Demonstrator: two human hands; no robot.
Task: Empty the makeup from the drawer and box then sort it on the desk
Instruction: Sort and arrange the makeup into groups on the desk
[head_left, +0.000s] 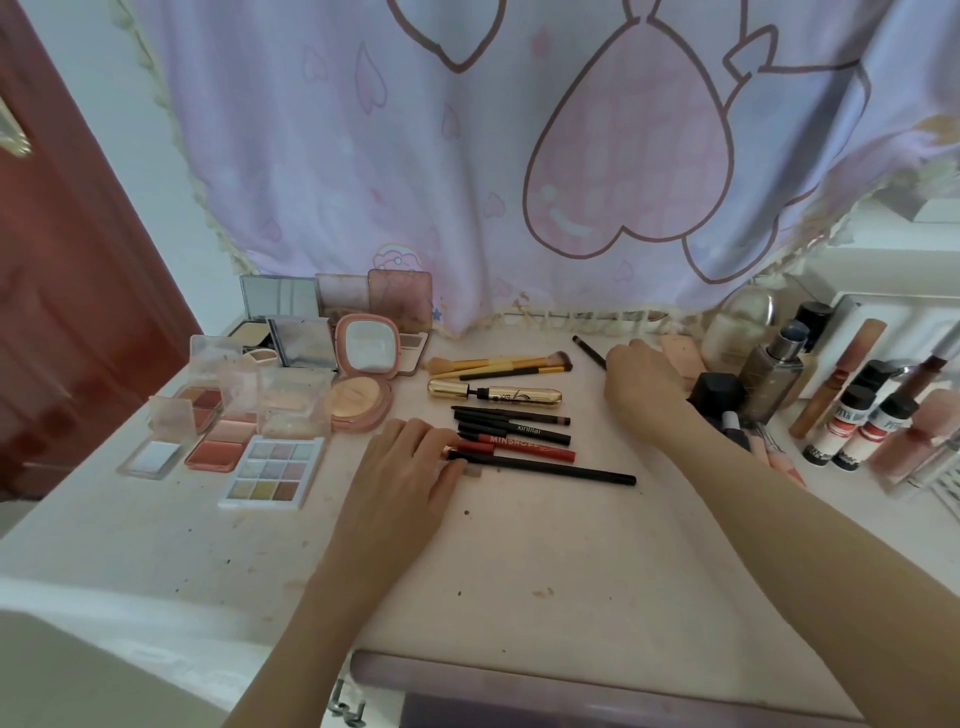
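Note:
On the pale desk (519, 545) lies a row of dark makeup pencils (511, 423), a red pen (524, 448) and a long black pencil (566, 470). My left hand (410, 457) rests flat at their left ends, fingertips touching the red pen and the long pencil. Behind them lie a gold mascara tube (493, 392) and yellow-handled brushes (498, 364). My right hand (641, 384) is at the back right, fingers closed on a thin black pencil (589, 351) that sticks out to its left.
Open palettes and compacts (270, 415) crowd the left of the desk. Bottles, tubes and a black-capped jar (722, 395) stand at the right edge. A lilac heart-print curtain (493, 156) hangs behind. A drawer front (571, 691) shows at the bottom.

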